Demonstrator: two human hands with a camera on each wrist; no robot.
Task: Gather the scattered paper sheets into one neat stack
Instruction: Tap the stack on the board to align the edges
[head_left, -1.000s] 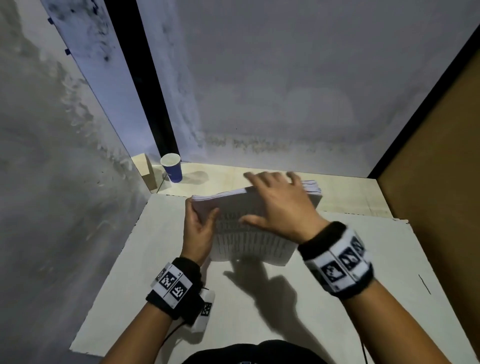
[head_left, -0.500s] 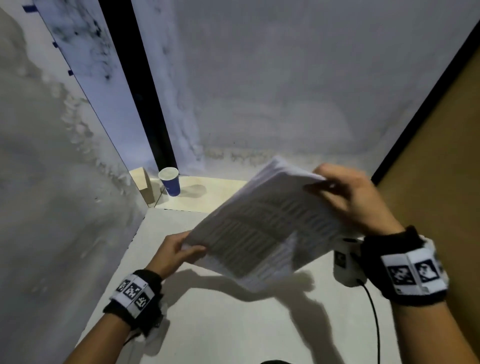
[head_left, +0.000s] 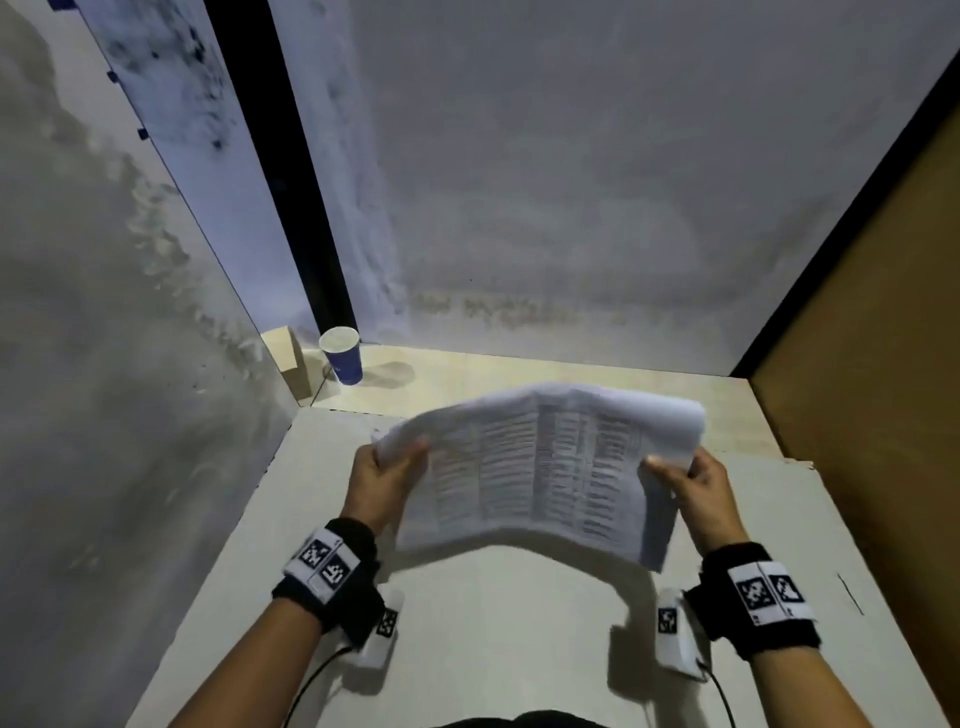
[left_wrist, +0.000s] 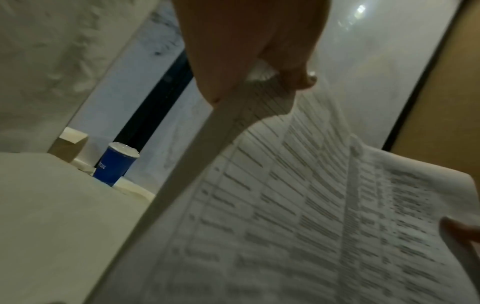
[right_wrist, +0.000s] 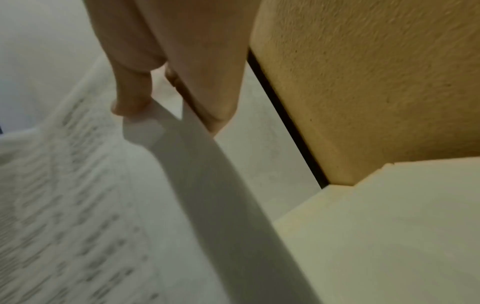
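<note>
Since the last frame the stack of paper sheets (head_left: 540, 470) swung level; it's now held up over the table (head_left: 493, 649). Head view: one stack, one blue cup (head_left: 343, 354) (back corner), left hand (head_left: 379, 480) and right hand (head_left: 693, 486) pinching opposite edges. Left wrist: thumb on top of the printed sheet. Right wrist: fingers (right_wrist: 207, 98) underneath.

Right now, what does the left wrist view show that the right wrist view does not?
Only the left wrist view shows the blue cup and the wooden block beside it. Only the right wrist view shows the brown side panel up close. Both show the printed paper stack, each with its own hand pinching an edge: left hand, right hand.
</note>
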